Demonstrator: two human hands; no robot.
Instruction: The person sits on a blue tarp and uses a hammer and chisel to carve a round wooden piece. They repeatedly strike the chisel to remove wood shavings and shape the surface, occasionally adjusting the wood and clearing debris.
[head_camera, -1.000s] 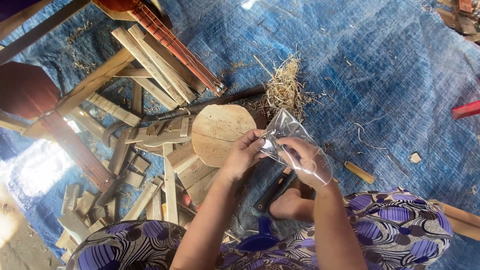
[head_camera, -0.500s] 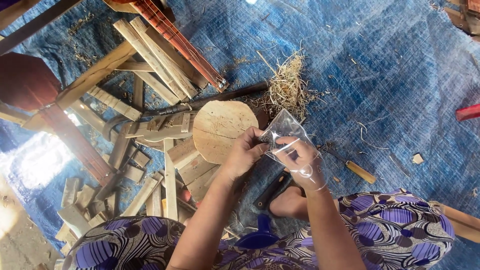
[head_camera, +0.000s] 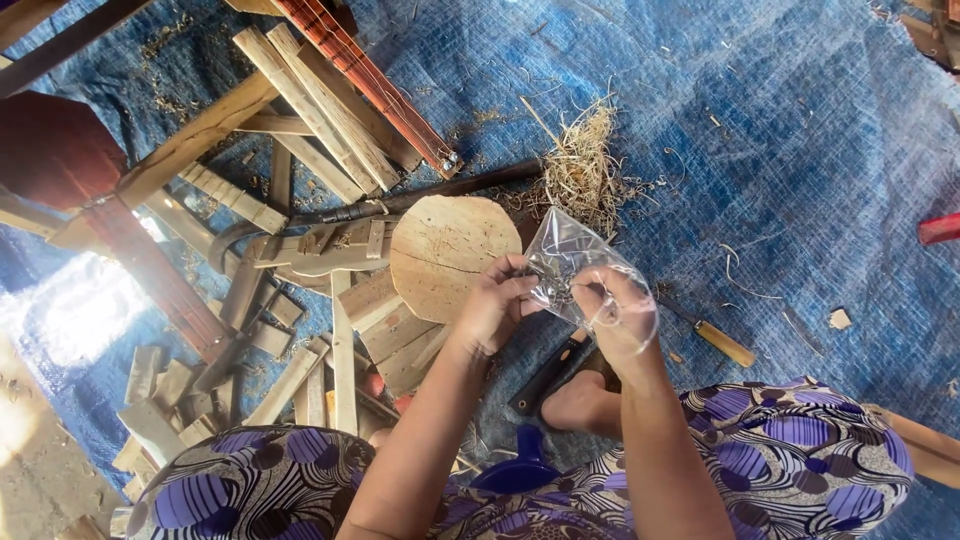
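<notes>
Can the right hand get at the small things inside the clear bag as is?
Probably yes: the right hand is already inside the clear plastic bag, which the left hand holds at its edge.

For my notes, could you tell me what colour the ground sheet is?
Blue: the ground sheet is a woven blue tarpaulin, seen in the head view.

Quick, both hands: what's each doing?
Left hand: closed, pinching the clear plastic bag's edge.
Right hand: inside the bag, fingers curled; grip cannot be told.

I'm looking down at a makeshift outdoor woodworking spot, blue tarp as floor, cut wooden slats heaped about, round wooden disc, curled shavings scattered.
</notes>
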